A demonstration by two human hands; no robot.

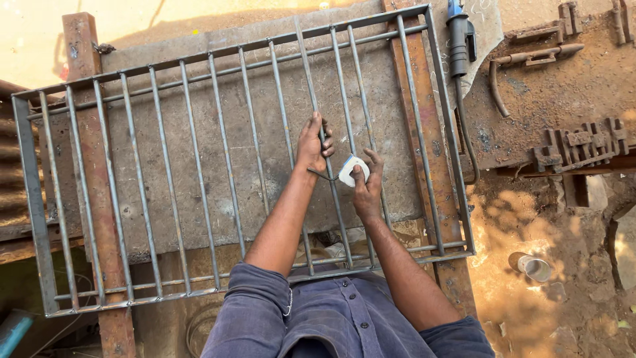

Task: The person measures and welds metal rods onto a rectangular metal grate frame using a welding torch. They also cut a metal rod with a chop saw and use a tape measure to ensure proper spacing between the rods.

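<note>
Lying flat across a worn steel workbench (199, 199), a grey metal window grille (165, 166) spans nearly the whole top, its frame overhanging the near edge and the left edge.

- Grille: rectangular frame, many upright round bars, two cross rails near the far edge and two near the near edge. Two rusty flat bars (99, 199) pass beneath it, one near the left edge, one near the right edge.
- Left hand (313, 142): fingers curled closed around one upright bar (334, 199) right of the grille's middle, thumb wrapped round it.
- Right hand (368, 189): just beside the left, nearer the near edge; fingers bent around a small white tape measure case (351, 170), thumb and forefinger pinching it. A short dark strip of tape (321, 176) runs from the case toward the left hand, across the gripped bar.
- Tape measure position: above the grille, between two bars, right of centre, roughly midway between far and near edges.
- Welding electrode holder (458, 40), blue and black, lies at the far right corner, its cable (467, 139) trailing along the right edge.
- Rusty metal hardware (583, 142) rests on a separate rusted surface past the right edge.
- Small metal cup (533, 267) stands on the dirt ground, right of the near corner.
- Wearer: blue button shirt, sleeves rolled.
</note>
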